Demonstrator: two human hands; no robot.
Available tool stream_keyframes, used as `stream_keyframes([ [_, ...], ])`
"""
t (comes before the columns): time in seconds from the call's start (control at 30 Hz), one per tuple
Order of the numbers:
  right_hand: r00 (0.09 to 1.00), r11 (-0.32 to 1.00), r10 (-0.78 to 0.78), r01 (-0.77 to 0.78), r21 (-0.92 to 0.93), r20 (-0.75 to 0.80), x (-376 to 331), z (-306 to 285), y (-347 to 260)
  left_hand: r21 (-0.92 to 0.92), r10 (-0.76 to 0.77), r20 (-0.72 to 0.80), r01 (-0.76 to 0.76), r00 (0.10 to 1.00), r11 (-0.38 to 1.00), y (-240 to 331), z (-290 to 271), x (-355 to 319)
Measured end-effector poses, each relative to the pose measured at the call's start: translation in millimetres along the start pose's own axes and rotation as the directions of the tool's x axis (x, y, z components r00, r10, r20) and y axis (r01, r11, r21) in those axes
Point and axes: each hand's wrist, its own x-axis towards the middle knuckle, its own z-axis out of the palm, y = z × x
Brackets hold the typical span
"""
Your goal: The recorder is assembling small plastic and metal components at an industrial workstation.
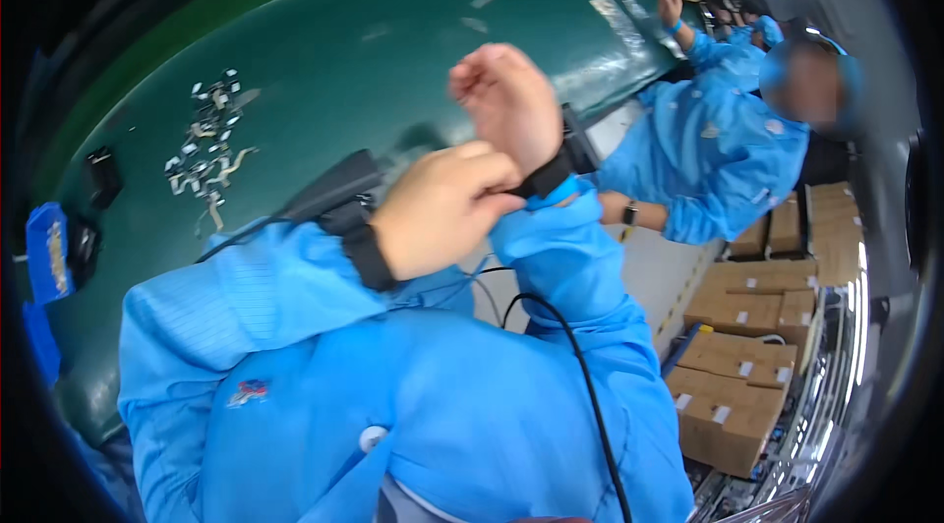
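My left hand reaches across to my right wrist, its thumb and fingers pinched on the black wrist strap over the blue cuff. My right hand is raised above the green table, its fingers loosely curled and nothing seen in them. A dark grey device sits at my left wrist, held by a black band. Another dark device shows behind my right wrist, partly hidden. A black cable runs down over my blue smock.
On the green table lies a pile of small connectors with short strips. Blue bins and a black object stand at the left edge. A co-worker in blue is at the right, near cardboard boxes. Clear strips lie far right.
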Motion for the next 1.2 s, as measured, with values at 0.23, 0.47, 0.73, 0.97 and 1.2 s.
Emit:
stream_keyframes([
  [0.23,0.890,0.799,0.452,-0.377,-0.468,0.055,-64,16,-21,-0.606,-0.253,0.331,0.410,0.909,0.682,-4,-27,-1],
  [0.47,0.880,0.483,0.154,0.329,-0.812,0.449,-130,58,-77,-0.745,-0.487,0.048,0.356,0.872,0.565,19,-33,28],
  [0.73,0.935,0.575,0.180,0.153,-0.804,0.306,-193,34,-159,-0.682,-0.133,0.054,0.134,0.990,0.719,60,-76,58],
  [0.97,0.827,0.495,0.541,-0.167,-0.853,0.152,-209,2,-133,-0.777,-0.030,0.047,0.056,0.998,0.626,58,-91,61],
  [1.2,0.546,0.167,0.836,-0.338,-0.926,-0.048,-201,48,-136,-0.817,-0.070,0.097,0.120,0.993,0.563,83,-100,52],
])
